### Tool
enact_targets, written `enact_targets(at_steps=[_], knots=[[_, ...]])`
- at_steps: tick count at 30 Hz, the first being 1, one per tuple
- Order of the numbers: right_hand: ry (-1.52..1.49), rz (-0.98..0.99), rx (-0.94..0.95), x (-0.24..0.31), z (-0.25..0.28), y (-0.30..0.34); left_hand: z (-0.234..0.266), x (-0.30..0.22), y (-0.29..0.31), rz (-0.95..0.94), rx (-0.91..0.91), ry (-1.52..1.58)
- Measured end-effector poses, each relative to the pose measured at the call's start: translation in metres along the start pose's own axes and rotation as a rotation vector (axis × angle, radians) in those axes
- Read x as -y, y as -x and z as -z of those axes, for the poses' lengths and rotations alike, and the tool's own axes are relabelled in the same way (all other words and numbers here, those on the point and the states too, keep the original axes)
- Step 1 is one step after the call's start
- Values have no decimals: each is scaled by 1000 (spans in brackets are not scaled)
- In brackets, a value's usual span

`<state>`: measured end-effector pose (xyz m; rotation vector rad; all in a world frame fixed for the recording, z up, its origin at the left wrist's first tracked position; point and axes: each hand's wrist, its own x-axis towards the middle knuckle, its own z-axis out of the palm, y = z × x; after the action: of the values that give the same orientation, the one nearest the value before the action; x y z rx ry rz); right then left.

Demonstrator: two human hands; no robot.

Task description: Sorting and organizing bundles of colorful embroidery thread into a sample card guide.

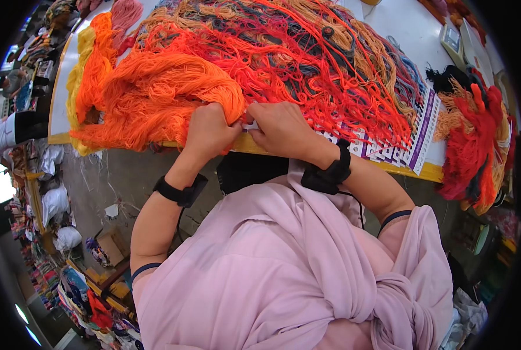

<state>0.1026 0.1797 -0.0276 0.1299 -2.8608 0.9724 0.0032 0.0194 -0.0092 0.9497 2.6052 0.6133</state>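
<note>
Orange yarn hank: bright, fine-stranded, loosely bunched, on table at yellow edge, left of tangled red yarn; left hand curled closed on hank's right end; right hand just beside, fingers bent in, can't tell if gripping strand

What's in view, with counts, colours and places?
Orange yarn bundle: one, orange, table's left front
Yellow yarn: one hank, yellow, far left
Pink yarn: one hank, pink, top left
Loose yarn: many strands, red, orange, tan, grey, mid-table
Holed cards: several, white and purple, right front
Mixed yarn: one pile, red, black, tan, right end
Boxy device: one, pale, upper right
Table: one, white with yellow edge, beneath
Cardboard box: one, brown, floor left
Rim clutter: uncountable, mixed colours, left edge
Garment: one, pale pink, worn
Wristbands: two, black, on the wrists
Left hand: one, at bundle's right edge
Right hand: one, beside the left
</note>
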Motion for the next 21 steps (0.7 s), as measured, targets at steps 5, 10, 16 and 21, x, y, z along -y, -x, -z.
enact_targets(at_steps=[5,10,16,21], knots=[[26,24,-66,-2,-13,-2,0,6,1,5,-8,263],[-15,112,-112,-7,-13,2,11,2,1,14,94,192],[-52,217,-229,-7,-12,6,13,8,-8,-35,159,337],[-61,230,-238,-9,-14,7,5,7,-9,-39,157,135]])
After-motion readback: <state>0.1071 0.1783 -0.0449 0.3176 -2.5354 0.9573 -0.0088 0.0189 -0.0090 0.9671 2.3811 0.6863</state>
